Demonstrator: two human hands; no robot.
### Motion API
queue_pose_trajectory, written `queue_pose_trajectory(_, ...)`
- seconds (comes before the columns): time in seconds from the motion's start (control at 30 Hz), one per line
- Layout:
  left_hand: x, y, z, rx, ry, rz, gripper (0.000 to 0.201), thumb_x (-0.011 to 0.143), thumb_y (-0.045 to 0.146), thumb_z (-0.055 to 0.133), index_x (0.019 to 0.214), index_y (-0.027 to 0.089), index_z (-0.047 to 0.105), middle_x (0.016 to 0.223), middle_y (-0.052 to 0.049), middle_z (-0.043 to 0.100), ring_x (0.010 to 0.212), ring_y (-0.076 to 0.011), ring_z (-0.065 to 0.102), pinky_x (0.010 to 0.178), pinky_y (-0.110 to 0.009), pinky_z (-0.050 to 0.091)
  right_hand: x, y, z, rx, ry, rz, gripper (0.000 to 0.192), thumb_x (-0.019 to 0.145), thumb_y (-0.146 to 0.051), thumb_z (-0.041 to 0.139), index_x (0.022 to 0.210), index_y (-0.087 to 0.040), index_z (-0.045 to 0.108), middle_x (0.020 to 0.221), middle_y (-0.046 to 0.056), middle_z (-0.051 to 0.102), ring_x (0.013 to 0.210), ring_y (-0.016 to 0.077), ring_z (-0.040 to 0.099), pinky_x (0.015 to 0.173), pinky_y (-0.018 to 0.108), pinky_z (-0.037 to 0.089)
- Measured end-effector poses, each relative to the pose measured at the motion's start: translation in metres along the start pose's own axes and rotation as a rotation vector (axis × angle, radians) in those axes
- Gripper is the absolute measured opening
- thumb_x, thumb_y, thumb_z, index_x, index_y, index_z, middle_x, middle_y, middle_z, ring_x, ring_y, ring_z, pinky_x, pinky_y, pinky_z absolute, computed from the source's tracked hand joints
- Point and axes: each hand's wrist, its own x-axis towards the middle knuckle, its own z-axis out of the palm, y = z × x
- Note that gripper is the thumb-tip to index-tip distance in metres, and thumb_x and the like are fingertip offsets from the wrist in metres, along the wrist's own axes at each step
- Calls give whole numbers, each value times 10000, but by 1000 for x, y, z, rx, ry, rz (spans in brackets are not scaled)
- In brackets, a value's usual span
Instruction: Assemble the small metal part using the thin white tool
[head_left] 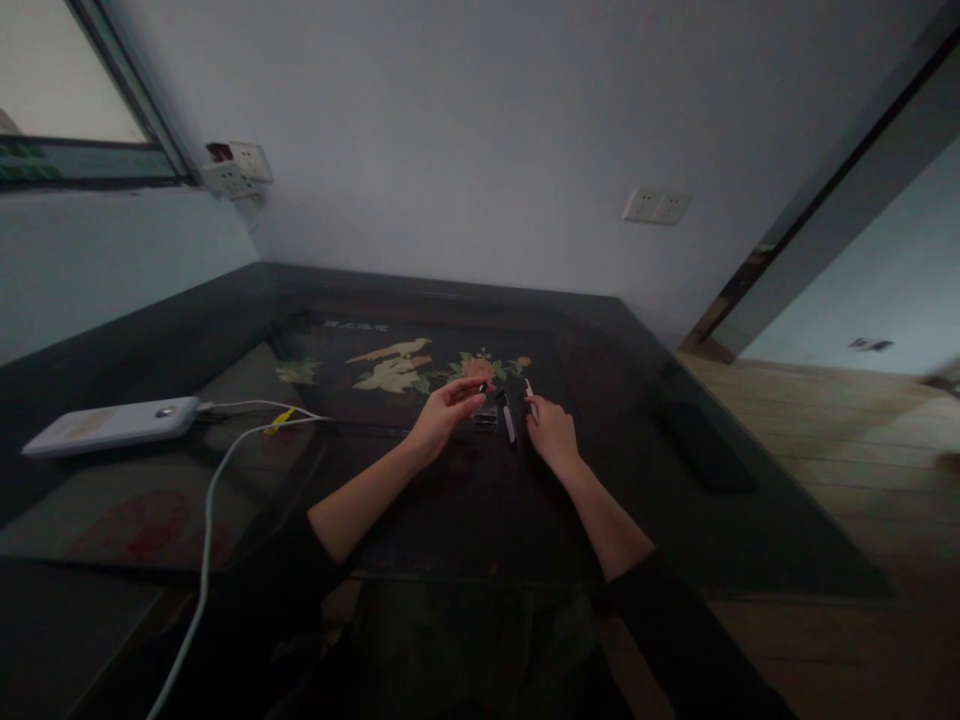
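My left hand (445, 412) is raised just over the dark table, with thumb and fingers pinched around a small dark piece (483, 387) too small to name. My right hand (553, 432) is closed on a slim pale stick-like thing (529, 390) that points up and away from me; its kind is unclear. Between the hands lies a narrow dark tool with a light strip (509, 422). Beside it, under my left fingertips, sits a small clear case (485, 419) with dark bars inside.
A white power bank (112, 424) rests on the left of the table (465, 530), its white cable (208, 520) running toward me. A dark flat phone-like object (709, 455) lies at the right. Wall sockets (657, 205) are beyond the far edge.
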Motion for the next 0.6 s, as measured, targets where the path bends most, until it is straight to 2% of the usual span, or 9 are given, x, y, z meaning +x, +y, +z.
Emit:
queue_pose_trajectory(0.17,-2,3,1,-57,-49,-10,366,694,264,736,1051,185,712,1101,-103,687,715,-99,566,619,-224,418,0,-2,1,-37,6,4,362,898,-183,460,1249,-201,547,1129,120,636,1047,250,579,823,348,411)
queue_pose_trajectory(0.27,-4,5,2,-68,-55,-13,365,697,267,733,1053,186,712,1108,-103,683,719,-95,566,624,-222,422,0,0,1,-37,15,14,350,902,-222,476,1242,-205,555,1133,125,613,1039,255,569,814,344,406)
queue_pose_trajectory(0.37,-5,5,3,-47,-49,-1,381,685,259,746,1057,185,705,1113,-105,680,774,-116,586,645,-226,430,2,3,-1,3,105,5,335,899,-263,487,1214,-197,580,1125,130,596,1034,262,550,807,342,404)
queue_pose_trajectory(0.5,-3,1,2,-1,-50,29,402,669,246,759,1062,198,696,1110,-94,676,867,-147,603,704,-241,446,4,3,-6,265,269,-87,291,914,-324,453,1061,-169,650,944,103,624,879,225,564,765,319,415)
queue_pose_trajectory(0.6,-2,-1,1,99,-47,85,415,654,249,768,1058,198,689,1091,-80,671,871,-150,593,728,-252,454,0,-6,-10,586,280,-199,331,917,-395,442,937,-149,664,837,79,645,756,190,575,706,290,430)
